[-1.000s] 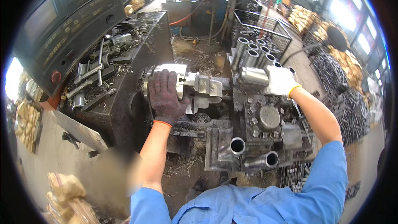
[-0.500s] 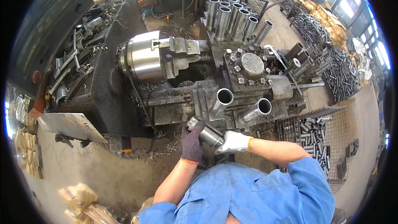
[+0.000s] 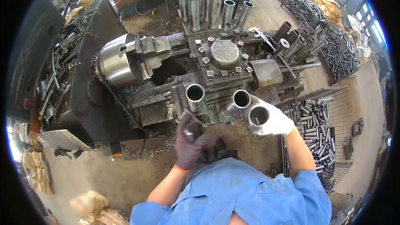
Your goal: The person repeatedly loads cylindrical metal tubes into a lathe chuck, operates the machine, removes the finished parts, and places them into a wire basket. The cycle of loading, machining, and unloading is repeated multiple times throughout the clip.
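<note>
My right hand [image 3: 273, 118], in a white glove, grips a steel tube [image 3: 259, 116] with its open end toward me. That tube is beside two others on the machine's near ledge: an upright tube [image 3: 195, 96] on the left and a tilted tube [image 3: 238, 101] closer to the right hand. My left hand [image 3: 189, 143], in a dark glove with an orange cuff, is closed around a flat grey metal piece [image 3: 195, 117] just below the left tube. Motion blur and the fingers hide what kind of piece it is.
The lathe has a large chuck [image 3: 121, 60] on the left and a bolted tool post [image 3: 225, 54] in the middle. Several tubes [image 3: 193, 12] stand behind it. At right, a wire basket [image 3: 316, 141] holds short metal pieces; a white board [image 3: 64, 139] juts out at left.
Both hands were on the tube in front of my body. My right hand has carried it up and right; my left has released it and holds a flat metal piece. The view has shifted.
</note>
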